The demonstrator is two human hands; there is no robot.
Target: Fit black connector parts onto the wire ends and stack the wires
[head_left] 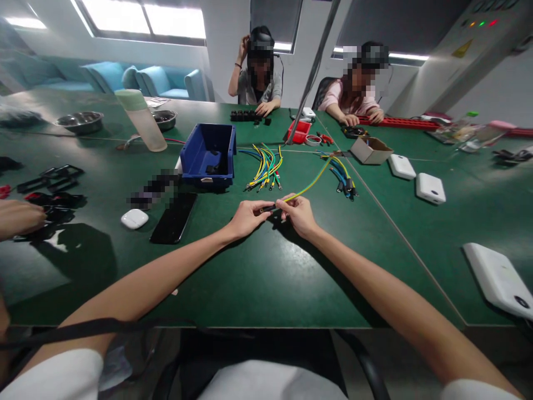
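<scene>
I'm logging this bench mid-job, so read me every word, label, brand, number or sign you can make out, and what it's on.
No words, brands or numbers are readable.
Yellow triangle sign on the grey panel: its symbol is too blurred.
Pale patch on the front of the blue bin: too small to read.
Paper sheet: too small to tell any print.
Yellow-green wire: no legible marking.

The held wire (313, 183) is yellow and green, with a black piece (270, 208) by its end. The left bunch of wires (266, 171) is yellow, green and blue. The right bunch (345, 180) has black tips. The desk (287, 283) is green, the bin (208, 179) dark blue, the phone (174, 219) black, the little case (135, 219) white.
</scene>
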